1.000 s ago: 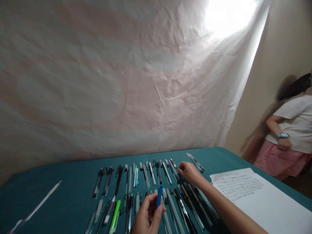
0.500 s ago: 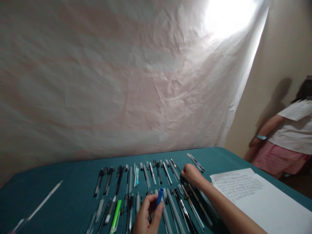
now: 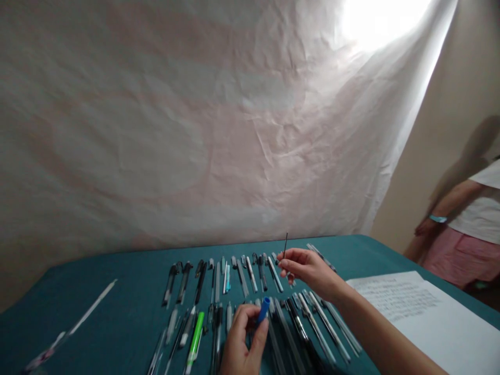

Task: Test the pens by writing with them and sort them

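My left hand (image 3: 244, 341) is closed round a blue pen barrel (image 3: 263, 309) near the bottom middle of the view, above the near row of pens. My right hand (image 3: 310, 271) is lifted over the far row of pens (image 3: 234, 273) and pinches a thin dark pen refill (image 3: 285, 246), which stands nearly upright above the fingers. Several pens lie side by side in two rows on the teal tablecloth (image 3: 128, 281), among them a green one (image 3: 195, 341).
A printed white sheet (image 3: 414, 307) lies at the right of the table. A long white stick (image 3: 94, 307) rests at the left. A creased pale cloth hangs behind. Another person (image 3: 464, 229) in a white top and pink skirt stands at the far right.
My right hand has risen from the far row of pens with a thin refill pinched upright. The left hand keeps the blue barrel. The other person has shifted to the right.
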